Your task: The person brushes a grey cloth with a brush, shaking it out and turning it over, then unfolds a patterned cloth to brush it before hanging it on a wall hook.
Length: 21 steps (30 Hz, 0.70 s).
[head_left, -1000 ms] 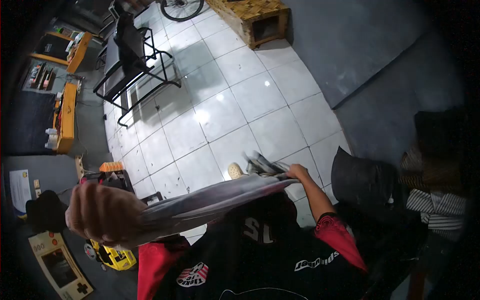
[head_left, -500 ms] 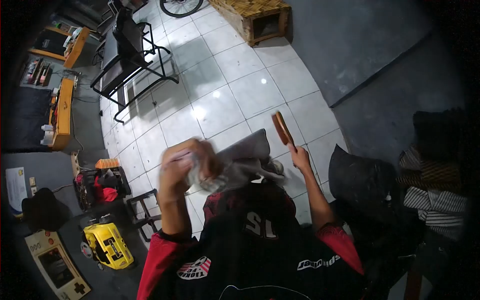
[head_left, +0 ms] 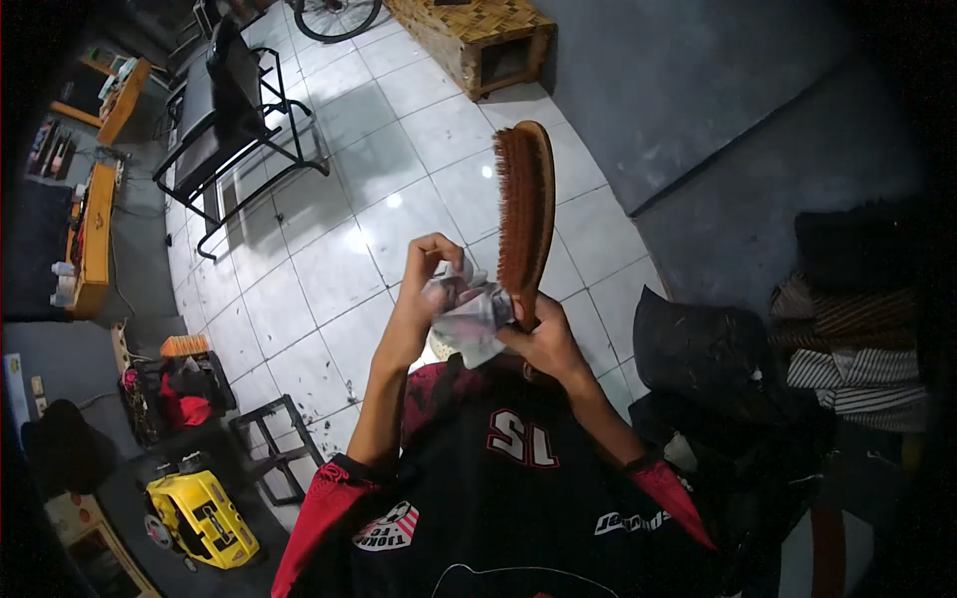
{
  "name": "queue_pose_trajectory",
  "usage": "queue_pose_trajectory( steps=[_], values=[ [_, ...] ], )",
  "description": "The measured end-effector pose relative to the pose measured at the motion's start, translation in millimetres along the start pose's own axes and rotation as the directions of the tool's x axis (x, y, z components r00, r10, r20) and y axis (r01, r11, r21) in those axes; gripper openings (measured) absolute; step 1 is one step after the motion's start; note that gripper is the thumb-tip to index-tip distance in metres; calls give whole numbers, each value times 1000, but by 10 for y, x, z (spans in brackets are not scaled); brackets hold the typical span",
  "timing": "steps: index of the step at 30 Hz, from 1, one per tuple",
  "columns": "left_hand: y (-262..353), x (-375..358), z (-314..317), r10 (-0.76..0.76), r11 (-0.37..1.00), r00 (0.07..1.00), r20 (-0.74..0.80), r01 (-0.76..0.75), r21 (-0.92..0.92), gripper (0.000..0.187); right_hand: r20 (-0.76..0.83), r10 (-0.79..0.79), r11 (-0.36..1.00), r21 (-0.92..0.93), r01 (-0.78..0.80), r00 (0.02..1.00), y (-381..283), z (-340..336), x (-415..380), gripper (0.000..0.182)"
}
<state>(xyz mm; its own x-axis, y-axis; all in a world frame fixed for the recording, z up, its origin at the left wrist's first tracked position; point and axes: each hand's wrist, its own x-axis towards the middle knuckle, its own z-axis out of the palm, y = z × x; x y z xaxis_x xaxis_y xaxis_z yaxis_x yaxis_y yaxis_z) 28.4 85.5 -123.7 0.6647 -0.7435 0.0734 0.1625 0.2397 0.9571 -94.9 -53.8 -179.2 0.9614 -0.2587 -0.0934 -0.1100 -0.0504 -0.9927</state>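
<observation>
My right hand (head_left: 553,341) is closed around the handle of a wooden brush (head_left: 528,209) with reddish-brown bristles. The brush points up and away from me, bristles to the left. Just left of it, my left hand (head_left: 411,311) pinches a crumpled, thin, pale see-through sheet (head_left: 471,327), perhaps plastic. That sheet bunches between both hands, and its right side meets the right hand's fingers near the brush handle. Both hands are above my lap, in front of my black and red shirt (head_left: 469,478).
A black metal-framed chair (head_left: 234,120) stands at upper left on the tiled floor (head_left: 389,149). A woven-topped wooden box (head_left: 474,35) is at the back. Folded striped cloths (head_left: 852,369) and a black cushion (head_left: 693,339) lie at right. A yellow toy car (head_left: 204,518) sits at lower left.
The right hand has brought the brush inward and raised it closer to the camera. The left hand has moved right with the crumpled sheet. A grey cloth-like piece beyond my lap has gone from view.
</observation>
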Motion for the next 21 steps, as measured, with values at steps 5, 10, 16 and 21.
queue_pose_trajectory(
  steps=[5,10,16,21],
  values=[
    [-170,-84,-300,-20,985,998,-52,11,-170,50,-15,-150,974,168,150,989,-82,205,-26,35],
    [-115,-165,-327,-127,992,991,42,126,14,32,21,-105,943,320,92,994,-23,352,-90,44],
    [-140,-207,-330,54,989,998,21,-56,136,12,16,261,589,789,-172,965,84,672,-268,37],
    [-351,-285,-301,-89,974,968,-236,35,-224,14,-71,-92,979,176,104,993,-14,739,-193,41]
  ],
)
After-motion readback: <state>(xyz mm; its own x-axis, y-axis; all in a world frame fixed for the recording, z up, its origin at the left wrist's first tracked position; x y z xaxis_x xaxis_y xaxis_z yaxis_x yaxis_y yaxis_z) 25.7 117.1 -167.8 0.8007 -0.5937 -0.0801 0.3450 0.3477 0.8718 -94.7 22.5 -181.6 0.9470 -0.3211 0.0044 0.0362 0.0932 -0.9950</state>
